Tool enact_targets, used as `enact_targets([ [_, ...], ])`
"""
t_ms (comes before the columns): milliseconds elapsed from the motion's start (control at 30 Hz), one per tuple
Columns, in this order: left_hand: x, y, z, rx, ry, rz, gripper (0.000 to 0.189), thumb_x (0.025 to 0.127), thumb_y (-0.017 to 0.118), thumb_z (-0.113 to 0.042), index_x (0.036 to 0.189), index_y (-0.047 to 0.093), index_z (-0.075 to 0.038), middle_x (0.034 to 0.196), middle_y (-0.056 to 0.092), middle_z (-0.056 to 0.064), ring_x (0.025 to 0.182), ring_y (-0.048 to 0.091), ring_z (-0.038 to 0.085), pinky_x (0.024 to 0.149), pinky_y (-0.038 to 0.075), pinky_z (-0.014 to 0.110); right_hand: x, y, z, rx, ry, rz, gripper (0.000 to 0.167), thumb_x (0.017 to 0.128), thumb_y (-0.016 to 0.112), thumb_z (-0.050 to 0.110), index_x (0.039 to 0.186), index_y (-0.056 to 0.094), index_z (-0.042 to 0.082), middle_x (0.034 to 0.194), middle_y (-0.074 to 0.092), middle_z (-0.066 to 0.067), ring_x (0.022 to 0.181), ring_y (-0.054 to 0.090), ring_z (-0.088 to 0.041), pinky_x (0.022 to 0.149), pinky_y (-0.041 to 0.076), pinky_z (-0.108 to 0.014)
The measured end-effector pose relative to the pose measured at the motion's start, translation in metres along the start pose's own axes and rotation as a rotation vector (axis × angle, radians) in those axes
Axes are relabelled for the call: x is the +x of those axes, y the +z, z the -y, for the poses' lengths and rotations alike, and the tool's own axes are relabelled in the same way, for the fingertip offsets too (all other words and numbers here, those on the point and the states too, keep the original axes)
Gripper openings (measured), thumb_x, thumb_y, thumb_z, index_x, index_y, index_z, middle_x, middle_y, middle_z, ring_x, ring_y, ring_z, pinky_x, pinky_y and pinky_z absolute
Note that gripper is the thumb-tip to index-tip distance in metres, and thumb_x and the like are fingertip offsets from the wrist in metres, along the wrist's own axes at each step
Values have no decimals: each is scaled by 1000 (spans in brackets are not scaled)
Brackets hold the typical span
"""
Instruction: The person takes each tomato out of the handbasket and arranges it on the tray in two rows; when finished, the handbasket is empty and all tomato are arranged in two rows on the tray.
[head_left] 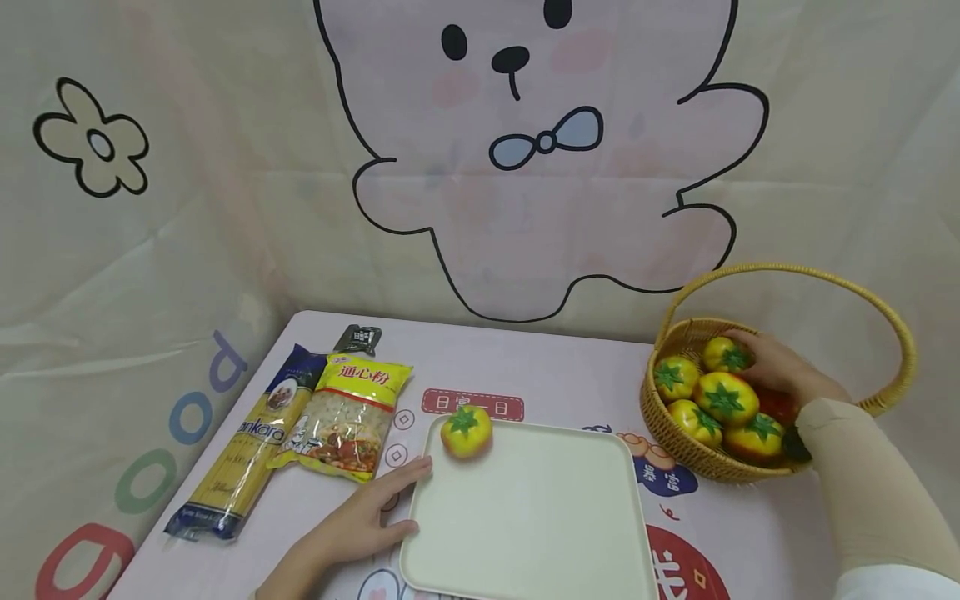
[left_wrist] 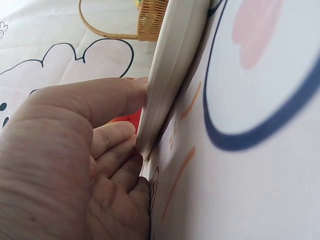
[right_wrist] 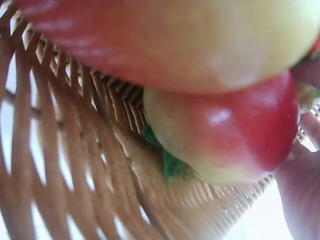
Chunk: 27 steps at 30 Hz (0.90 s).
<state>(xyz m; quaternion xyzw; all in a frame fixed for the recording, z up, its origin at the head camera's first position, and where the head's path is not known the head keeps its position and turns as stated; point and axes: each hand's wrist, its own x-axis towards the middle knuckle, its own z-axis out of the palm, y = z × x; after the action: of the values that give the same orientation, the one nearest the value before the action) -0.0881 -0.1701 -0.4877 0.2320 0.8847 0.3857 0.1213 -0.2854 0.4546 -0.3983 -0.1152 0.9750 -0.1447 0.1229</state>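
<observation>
A cream tray (head_left: 532, 517) lies on the table with one yellow-red, tomato-like fruit (head_left: 467, 432) at its far left corner. My left hand (head_left: 358, 518) touches the tray's left rim with thumb and fingertips, the fingers fairly straight. In the left wrist view, the left hand (left_wrist: 95, 125) meets the rim (left_wrist: 170, 65) side-on. To the right, my right hand (head_left: 780, 367) reaches into a wicker basket (head_left: 675, 450) and grips a fruit (head_left: 723, 354) at its back. Several like fruits with green leaf caps surround it. The right wrist view shows red-yellow fruit (right_wrist: 225, 130) against the weave; fingers appear only at the edge.
A pack of spaghetti (head_left: 243, 454) and a yellow-topped bag of macaroni (head_left: 348, 412) lie at the left. Behind them is a small dark packet (head_left: 358, 339). The basket's tall handle (head_left: 787, 268) arches over the right arm. A printed cloth (head_left: 600, 225) hangs behind the table.
</observation>
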Motion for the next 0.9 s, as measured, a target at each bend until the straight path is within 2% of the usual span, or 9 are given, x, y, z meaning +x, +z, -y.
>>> enact_targets([
  [167,0,0,-1,1,1,-2,67,85,67,-37,145,38,-27,153,33,-9,141,31,21,113,30,47,-5,-4,3,23,3,-21,77,82,70,20,140,29,-8,133,35,-41,118,35,-59,95,33,-73],
  [267,0,1,0,16,17,-9,67,86,66,-38,145,38,-26,153,34,-8,141,32,22,113,30,47,-9,-8,5,49,35,-26,81,84,69,24,142,24,-9,135,32,-41,119,33,-59,96,30,-73],
  [567,1,2,4,26,31,-17,66,87,64,-42,145,38,-26,152,35,-7,140,33,23,112,31,49,-19,-19,14,71,98,-67,84,86,67,37,142,24,-8,126,42,-40,109,46,-54,87,42,-67],
  [767,0,1,3,8,0,-2,67,86,65,-42,145,37,-29,153,33,-10,141,31,20,113,30,47,-24,-21,22,104,80,-85,85,88,65,37,141,21,-12,127,39,-40,109,45,-54,87,43,-67],
  [900,0,0,2,3,-10,6,67,86,65,-43,145,37,-29,153,32,-11,141,31,20,113,30,47,-29,-21,29,117,65,-97,85,88,64,41,142,21,-9,128,41,-37,110,46,-52,85,45,-66],
])
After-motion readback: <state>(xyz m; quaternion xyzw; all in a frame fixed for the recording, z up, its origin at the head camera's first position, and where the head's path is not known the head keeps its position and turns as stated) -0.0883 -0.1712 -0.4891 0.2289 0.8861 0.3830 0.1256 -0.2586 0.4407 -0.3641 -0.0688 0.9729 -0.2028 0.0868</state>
